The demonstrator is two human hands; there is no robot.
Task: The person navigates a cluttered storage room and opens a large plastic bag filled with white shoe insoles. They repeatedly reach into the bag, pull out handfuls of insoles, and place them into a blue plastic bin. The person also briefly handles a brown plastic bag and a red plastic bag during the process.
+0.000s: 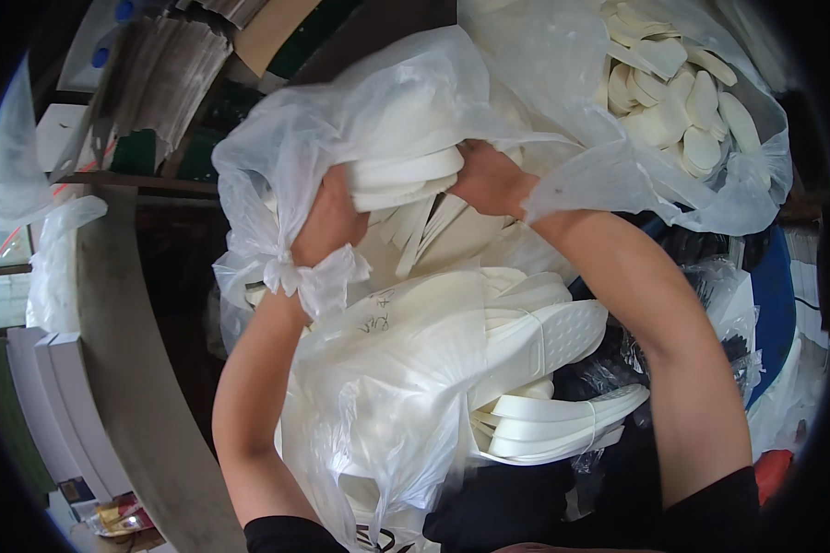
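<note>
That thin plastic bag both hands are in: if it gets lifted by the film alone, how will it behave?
The bag would probably sag and stretch; its film is thin and crumpled. It looks slippery, so the left hand and right hand likely need bunched film. The stacked soles inside look light and foam-like, but may shift.

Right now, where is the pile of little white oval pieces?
In the head view, the white oval pieces sit upper right inside an open clear plastic bag, just beyond the right hand.
</note>
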